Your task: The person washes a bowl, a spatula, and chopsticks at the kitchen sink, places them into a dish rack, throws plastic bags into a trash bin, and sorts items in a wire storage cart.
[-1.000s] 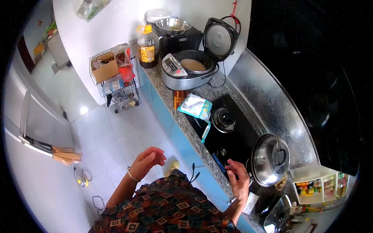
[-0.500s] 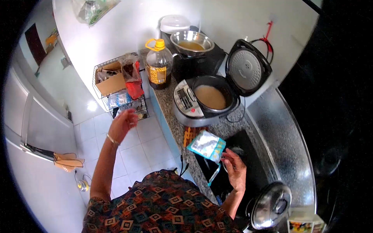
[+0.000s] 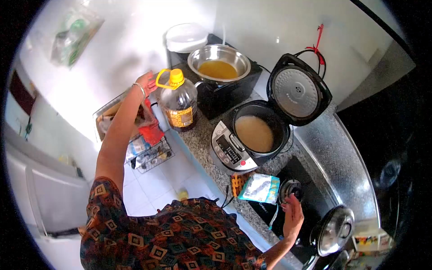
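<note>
Standing at the speckled counter (image 3: 208, 145) in a patterned shirt (image 3: 180, 236), we hold our left arm outstretched, a pale bracelet (image 3: 140, 88) at the wrist. Our left hand (image 3: 146, 83) is open, its fingers extended right beside the yellow handle (image 3: 158, 79) of a large clear oil jug (image 3: 181, 100); whether the fingertips meet the handle, we cannot tell. The jug stands upright at the counter's far corner, capped in yellow, with dark liquid behind its label. Our right hand (image 3: 293, 217) hangs over the black cooktop (image 3: 308, 177), fingers loosely parted, close to a round burner (image 3: 291, 188). Near it we see a blue-and-white packet (image 3: 260, 189) lying between the burner and an orange woven mat (image 3: 237, 182). Behind these sits a rice cooker (image 3: 223, 146), its lid (image 3: 297, 92) raised, its pot holding pale brown contents. Beyond the jug, a steel bowl (image 3: 245, 68) of yellow liquid rests on a black box (image 3: 217, 100), a white container (image 3: 186, 38) just behind. Below our left arm stands a wire rack (image 3: 158, 163) bearing a red bag (image 3: 152, 134). On our right, 1 domed steel lid (image 3: 336, 230) gleams beside the cooktop's lower end.
</note>
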Demonstrator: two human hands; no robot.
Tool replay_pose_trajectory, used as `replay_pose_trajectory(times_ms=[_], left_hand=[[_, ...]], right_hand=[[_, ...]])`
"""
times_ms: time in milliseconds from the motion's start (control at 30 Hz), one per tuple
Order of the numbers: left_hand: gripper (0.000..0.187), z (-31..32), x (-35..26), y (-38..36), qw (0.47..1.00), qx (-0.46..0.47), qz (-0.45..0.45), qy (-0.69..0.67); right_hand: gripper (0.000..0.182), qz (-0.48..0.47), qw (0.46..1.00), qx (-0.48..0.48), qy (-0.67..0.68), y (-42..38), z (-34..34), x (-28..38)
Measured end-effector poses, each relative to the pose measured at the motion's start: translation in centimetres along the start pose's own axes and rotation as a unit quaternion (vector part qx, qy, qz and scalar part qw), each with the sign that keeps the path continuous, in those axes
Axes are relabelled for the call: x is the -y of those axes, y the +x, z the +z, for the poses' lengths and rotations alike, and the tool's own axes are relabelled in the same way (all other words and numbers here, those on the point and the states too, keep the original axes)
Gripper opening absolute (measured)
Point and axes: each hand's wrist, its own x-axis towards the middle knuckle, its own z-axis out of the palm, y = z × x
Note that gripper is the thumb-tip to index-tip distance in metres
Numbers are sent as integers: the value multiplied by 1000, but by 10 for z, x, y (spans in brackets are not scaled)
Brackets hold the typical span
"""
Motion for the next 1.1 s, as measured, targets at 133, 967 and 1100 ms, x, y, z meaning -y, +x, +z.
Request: replay_pose_trajectory(times_ms=[133,967,1100], left_hand=[[26,26,-14,34,976,194,-99,-14],[37,-63,25,-223,964,249,-97,-13],[28,-107,106,-225,982,145,-119,19]], right_hand=[[31,93,993,-70,16,-31,20,24],[30,-4,995,57,-83,-4,-31,20],[31,-11,992,102,-78,5,-26,13]])
